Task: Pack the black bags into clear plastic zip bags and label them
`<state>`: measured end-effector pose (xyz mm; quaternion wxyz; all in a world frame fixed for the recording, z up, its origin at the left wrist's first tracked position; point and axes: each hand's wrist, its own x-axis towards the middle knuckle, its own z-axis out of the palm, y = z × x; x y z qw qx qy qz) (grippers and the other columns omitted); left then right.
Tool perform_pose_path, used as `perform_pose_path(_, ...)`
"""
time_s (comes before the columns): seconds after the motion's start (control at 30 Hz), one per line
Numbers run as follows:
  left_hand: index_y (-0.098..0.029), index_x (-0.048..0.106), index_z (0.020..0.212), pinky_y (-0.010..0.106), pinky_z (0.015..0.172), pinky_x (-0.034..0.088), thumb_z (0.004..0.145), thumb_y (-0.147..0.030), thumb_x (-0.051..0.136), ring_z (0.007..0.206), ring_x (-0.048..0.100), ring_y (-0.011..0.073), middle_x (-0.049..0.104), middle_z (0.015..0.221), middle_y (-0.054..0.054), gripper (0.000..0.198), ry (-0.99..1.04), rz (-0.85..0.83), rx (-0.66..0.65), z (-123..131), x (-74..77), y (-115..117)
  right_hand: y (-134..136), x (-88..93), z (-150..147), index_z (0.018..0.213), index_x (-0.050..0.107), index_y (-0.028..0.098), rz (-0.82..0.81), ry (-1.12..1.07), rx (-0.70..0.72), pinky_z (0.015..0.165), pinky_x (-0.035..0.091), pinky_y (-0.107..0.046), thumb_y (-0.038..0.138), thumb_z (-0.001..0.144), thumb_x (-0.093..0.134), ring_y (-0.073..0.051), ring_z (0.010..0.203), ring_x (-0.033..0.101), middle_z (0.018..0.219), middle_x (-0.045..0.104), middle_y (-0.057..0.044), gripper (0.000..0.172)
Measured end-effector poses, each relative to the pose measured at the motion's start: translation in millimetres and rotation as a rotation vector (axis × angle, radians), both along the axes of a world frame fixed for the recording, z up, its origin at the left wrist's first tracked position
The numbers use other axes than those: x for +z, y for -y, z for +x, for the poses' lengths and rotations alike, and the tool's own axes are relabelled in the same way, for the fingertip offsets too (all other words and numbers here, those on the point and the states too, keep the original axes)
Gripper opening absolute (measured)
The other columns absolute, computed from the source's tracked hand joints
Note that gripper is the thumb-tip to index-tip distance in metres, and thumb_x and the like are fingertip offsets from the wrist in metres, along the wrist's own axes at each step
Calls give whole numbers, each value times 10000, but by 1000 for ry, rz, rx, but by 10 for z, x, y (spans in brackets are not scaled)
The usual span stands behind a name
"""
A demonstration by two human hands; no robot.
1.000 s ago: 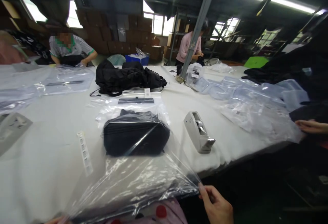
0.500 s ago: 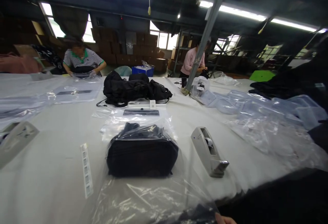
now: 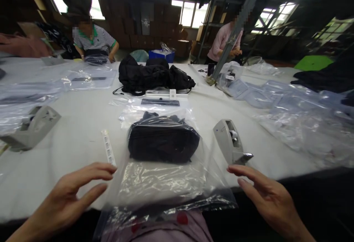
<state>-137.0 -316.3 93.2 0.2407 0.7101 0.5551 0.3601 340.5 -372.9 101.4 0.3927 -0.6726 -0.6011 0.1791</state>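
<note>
A folded black fabric item (image 3: 163,140) lies inside a clear plastic bag (image 3: 163,181) in front of me. The bag's loose end reaches past the table's near edge towards my lap. My left hand (image 3: 73,190) hovers at the left of the bag, thumb and fingers apart, holding nothing. To the right of the bag my right hand (image 3: 268,194) is likewise open, its fingertips close to a grey tape dispenser (image 3: 228,142). A strip of barcode labels (image 3: 108,148) lies on the table just beyond my left fingertips.
A second tape dispenser (image 3: 34,127) stands at the left. Black drawstring bags (image 3: 153,76) are heaped behind the packed item. Clear plastic bags (image 3: 276,98) spread over the right side. A metal post (image 3: 235,35) rises at the far edge, with two people beyond the table.
Both hands have come into full view on either side of the bag; before, only a fingertip of one showed at the lower right. The view has tilted downward.
</note>
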Motion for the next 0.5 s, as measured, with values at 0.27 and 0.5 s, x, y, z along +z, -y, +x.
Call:
perform_pose_path(0.27,-218,369,1438,375,788,563,806,-597,596,924,658,240,583,1249,108,771,-242,207,-29,348,200,-1025,-776,-149,-285,1320,542,189,91,166,-43,944,521,-500,534,751,670,-320,1068,638,1267,619,-143,678)
perform_pose_path(0.5,-335,312,1478,455,994,483,941,-366,479,1215,555,299,514,1372,117,564,-417,319,-124,566,-576,-1203,-1277,-626,-406,1293,580,175,100,240,193,1059,436,-498,365,822,645,-307,1215,560,1304,608,-140,512)
